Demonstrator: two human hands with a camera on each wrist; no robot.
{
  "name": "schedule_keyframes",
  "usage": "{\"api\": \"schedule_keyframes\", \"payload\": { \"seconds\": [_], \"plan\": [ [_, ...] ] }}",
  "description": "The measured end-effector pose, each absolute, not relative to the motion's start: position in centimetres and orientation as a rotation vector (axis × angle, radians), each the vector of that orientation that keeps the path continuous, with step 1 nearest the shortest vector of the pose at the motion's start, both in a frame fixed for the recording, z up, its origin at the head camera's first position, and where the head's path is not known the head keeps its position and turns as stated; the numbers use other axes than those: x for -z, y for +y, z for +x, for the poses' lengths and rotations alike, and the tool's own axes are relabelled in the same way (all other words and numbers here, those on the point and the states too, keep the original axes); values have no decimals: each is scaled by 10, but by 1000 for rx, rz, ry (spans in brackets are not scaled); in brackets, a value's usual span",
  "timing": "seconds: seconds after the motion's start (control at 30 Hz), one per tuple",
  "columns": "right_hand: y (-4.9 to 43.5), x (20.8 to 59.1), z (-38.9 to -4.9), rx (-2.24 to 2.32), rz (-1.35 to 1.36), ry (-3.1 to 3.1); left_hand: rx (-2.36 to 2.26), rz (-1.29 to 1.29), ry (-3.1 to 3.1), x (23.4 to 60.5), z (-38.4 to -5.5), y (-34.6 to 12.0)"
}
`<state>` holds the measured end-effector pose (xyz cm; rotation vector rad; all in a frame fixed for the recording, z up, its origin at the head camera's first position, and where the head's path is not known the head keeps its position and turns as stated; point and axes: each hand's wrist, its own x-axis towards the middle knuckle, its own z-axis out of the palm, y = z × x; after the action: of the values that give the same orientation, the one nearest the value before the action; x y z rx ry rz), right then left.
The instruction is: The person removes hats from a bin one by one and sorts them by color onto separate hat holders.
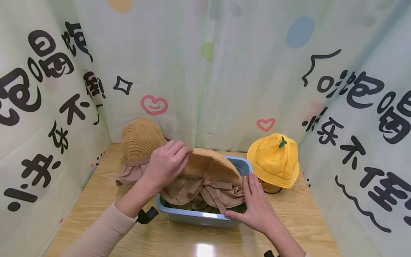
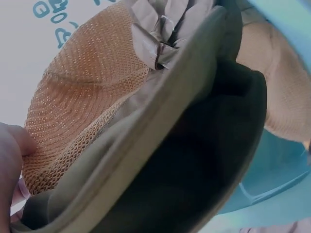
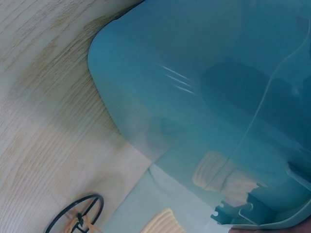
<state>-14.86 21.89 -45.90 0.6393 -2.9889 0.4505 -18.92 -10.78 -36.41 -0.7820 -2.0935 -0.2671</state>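
Observation:
My left hand [image 1: 168, 162] pinches the edge of a tan straw sun hat [image 1: 212, 160] with a dusty-pink fabric band and bow. It is tilted up over a blue plastic bin [image 1: 205, 218]. In the left wrist view a dark olive cloth hat [image 2: 146, 145] lies against the straw one near the fingers; whether they hold it too is unclear. My right hand [image 1: 257, 203] rests on the bin's front right corner, fingers extended along the right rim, thumb on the front rim. Only a sliver of it shows in the right wrist view, beside the bin wall [image 3: 194, 97].
Another straw hat [image 1: 141, 141] with a pink fabric brim stands left of the bin. To the right, a yellow bucket hat [image 1: 274, 160] with a green sprout sits on a stand with a dark wire base [image 3: 77, 211]. Printed curtains [image 1: 199, 89] enclose the wooden table [image 1: 102, 192].

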Motion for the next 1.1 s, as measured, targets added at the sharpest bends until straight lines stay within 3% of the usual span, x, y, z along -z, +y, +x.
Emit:
{"api": "schedule_keyframes", "payload": {
  "seconds": [1.1],
  "plan": [
    [219, 461, -149, -504, 639, -2971, 269, -779, -1985, 327, -187, -127]
  ]
}}
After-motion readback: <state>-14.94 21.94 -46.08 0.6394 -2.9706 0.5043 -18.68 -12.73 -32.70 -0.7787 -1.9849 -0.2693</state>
